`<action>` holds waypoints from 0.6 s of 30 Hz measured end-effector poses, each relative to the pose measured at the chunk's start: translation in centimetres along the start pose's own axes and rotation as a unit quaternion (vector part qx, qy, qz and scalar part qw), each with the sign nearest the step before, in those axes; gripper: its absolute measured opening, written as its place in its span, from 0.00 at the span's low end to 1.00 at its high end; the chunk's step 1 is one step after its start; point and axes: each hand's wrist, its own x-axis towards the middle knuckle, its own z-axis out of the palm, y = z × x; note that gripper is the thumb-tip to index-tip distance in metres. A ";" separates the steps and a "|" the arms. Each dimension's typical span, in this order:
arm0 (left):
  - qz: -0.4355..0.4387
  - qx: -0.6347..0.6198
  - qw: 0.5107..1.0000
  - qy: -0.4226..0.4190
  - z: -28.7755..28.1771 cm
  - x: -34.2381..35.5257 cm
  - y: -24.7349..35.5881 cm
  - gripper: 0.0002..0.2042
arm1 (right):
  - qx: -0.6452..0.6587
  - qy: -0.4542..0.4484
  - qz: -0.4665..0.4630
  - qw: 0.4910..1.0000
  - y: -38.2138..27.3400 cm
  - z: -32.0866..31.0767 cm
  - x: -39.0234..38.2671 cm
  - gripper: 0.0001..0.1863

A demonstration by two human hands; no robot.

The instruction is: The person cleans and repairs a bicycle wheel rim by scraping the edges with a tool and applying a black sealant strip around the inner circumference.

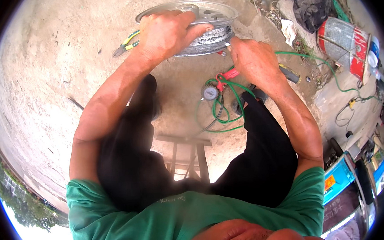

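Note:
A bare metal wheel rim [214,14] stands on the ground at the top of the view, its scuffed barrel towards me. My left hand [167,33] is closed over its left part, the thumb stretched along the barrel. At the barrel's right side, my right hand [255,59] is closed, fingers pinched together. A small pale tip shows at its fingertips against the rim; what it belongs to is mostly hidden. Just below the rim, between the hands, a small red piece [221,53] peeks out. Yellow-green-handled pliers [128,44] lie left of the rim, partly behind my left hand.
A round pressure gauge [209,92] with a red handle and a green hose [227,126] lies between my feet. A hammer-like tool [289,73] lies beyond my right wrist. A wooden stool [183,140] is below me. A red-and-grey drum [345,44] and dark cloth [312,9] lie at right.

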 end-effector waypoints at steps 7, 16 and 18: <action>-0.030 -0.020 0.999 -0.016 0.3 0.3 0.5 0.21 | 0.001 0.024 0.050 0.998 3.5 1.2 1.9 0.11; -0.031 -0.003 0.999 -0.035 0.5 0.0 1.4 0.20 | -0.021 0.012 -0.026 0.999 -2.5 0.2 -1.3 0.10; -0.026 -0.019 0.999 -0.042 0.4 0.3 2.3 0.21 | 0.015 -0.009 -0.069 0.997 -5.4 -0.5 -1.8 0.10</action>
